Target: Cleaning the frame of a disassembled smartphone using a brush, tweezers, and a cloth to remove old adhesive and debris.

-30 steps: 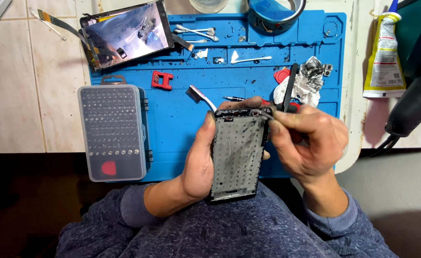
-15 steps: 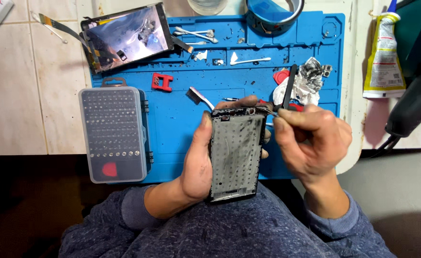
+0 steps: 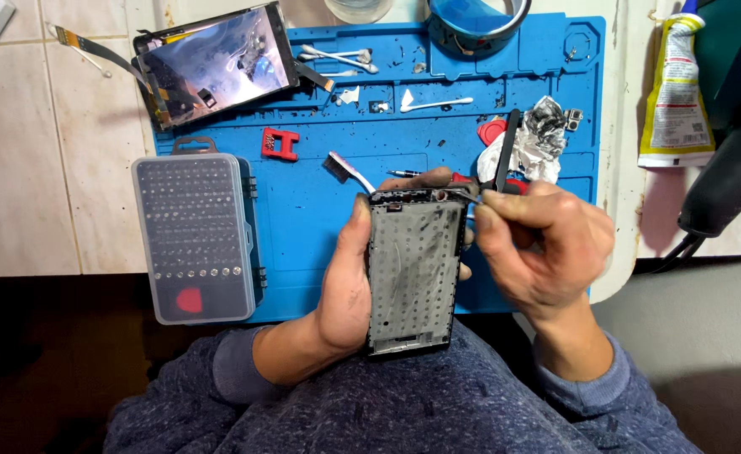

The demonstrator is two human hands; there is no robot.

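My left hand (image 3: 347, 290) grips a grey phone frame (image 3: 411, 269) with many small holes, held upright over my lap, thumb along its left edge. My right hand (image 3: 543, 245) holds a thin black tool (image 3: 505, 151) whose tip rests at the frame's top right corner. The tool's upper end sticks up over the blue work mat (image 3: 303, 210). Fingers of my left hand curl around the frame's top and right side.
A removed phone screen (image 3: 215, 63) with a flex cable lies at the mat's top left. A clear bit case (image 3: 195, 237) sits at the left edge. A red clip (image 3: 280, 143), a small brush (image 3: 347, 170), cotton swabs (image 3: 337, 57), crumpled foil (image 3: 539, 139), a tape roll (image 3: 471, 17) and a glue tube (image 3: 675, 88) lie around.
My right hand has shifted slightly at the frame's top right corner, working the tool tip there. The frame and my left hand stay nearly still.
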